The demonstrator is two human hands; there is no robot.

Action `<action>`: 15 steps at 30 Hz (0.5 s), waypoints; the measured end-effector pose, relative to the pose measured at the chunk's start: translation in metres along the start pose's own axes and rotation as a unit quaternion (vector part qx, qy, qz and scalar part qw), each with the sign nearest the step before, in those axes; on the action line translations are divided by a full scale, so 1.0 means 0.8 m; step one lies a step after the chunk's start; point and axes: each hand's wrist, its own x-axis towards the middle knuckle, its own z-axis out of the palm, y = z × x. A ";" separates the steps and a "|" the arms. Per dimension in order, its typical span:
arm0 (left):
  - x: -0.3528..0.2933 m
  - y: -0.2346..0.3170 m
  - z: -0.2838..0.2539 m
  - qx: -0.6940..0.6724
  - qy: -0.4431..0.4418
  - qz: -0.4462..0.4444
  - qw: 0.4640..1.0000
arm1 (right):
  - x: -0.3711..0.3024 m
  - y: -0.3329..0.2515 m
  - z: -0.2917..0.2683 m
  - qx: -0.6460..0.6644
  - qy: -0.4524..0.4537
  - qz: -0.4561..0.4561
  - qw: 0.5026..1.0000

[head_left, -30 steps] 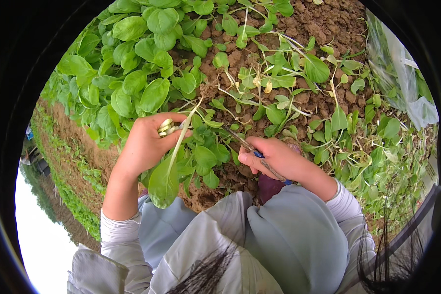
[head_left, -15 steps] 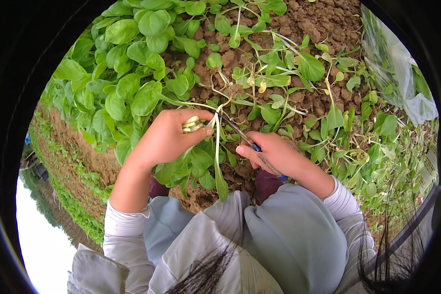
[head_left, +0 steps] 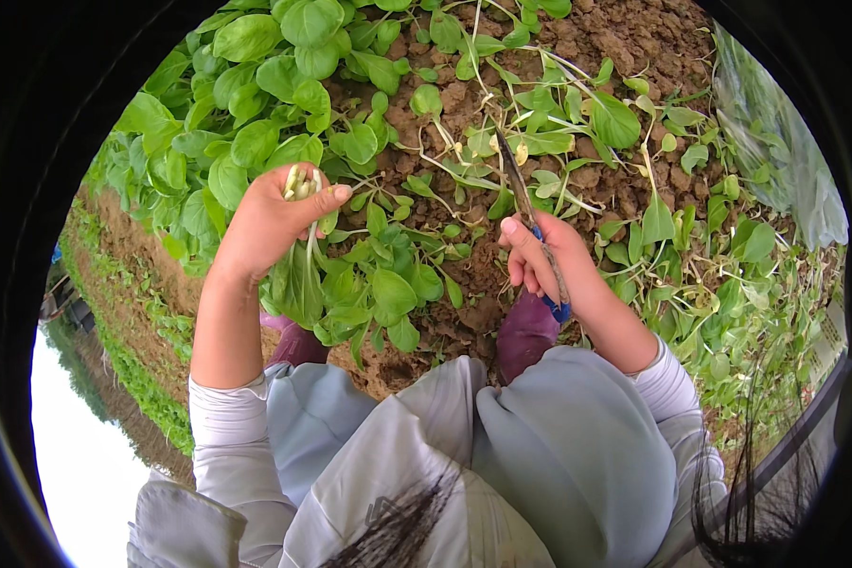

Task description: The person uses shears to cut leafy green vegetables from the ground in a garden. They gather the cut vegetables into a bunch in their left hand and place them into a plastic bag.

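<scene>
1. Judged from how things lie, the work looks partway along: a bundle of pale-stemmed, green-leaved plants (head_left: 298, 186) is gathered, its ends seemingly trimmed, at the lower right edge of the dense bed of broad, glossy green leaves (head_left: 241, 118)
2. The bare left hand (head_left: 273, 220) is closed round that bundle, pale ends showing above the fingers and leaves hanging below, just beside the bed
3. The bare right hand (head_left: 560, 257), well to the right of the bed, is clamped on the blue-marked handle of a long, narrow, dark-bladed cutting tool (head_left: 513, 172); whether it has one blade or two I cannot tell
4. Apparently left to work: the upright bed itself and a low clump of small green plants (head_left: 385, 287), to the bed's lower right
5. Right of the bed, loose, wilting green plants with long white stems (head_left: 615, 118) lie scattered over brown, crumbly soil (head_left: 625, 38)
6. Farther right of the bed is a clear, crumpled plastic sheet or bag (head_left: 776, 142)
7. Two purple-red boots (head_left: 527, 333) stand below and right of the bed; bright, pale sky (head_left: 76, 426) opens at its lower left, so this is open ground outdoors
</scene>
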 end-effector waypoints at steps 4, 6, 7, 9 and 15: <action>-0.004 -0.029 0.004 0.079 -0.075 -0.060 0.992 | 0.003 0.003 0.001 -0.018 -0.025 0.004 1.000; 0.008 -0.057 0.007 0.180 -0.070 -0.081 0.978 | 0.002 0.004 0.006 -0.028 -0.036 0.012 0.999; 0.013 -0.069 0.010 0.195 -0.058 -0.069 0.977 | 0.002 0.008 0.007 -0.034 -0.039 0.016 0.999; 0.023 -0.089 0.017 0.265 -0.012 0.031 0.964 | 0.001 0.012 0.008 -0.059 -0.042 0.021 0.997; 0.049 -0.122 0.060 0.172 -0.071 -0.113 0.976 | 0.001 0.013 0.006 -0.065 -0.043 0.026 0.997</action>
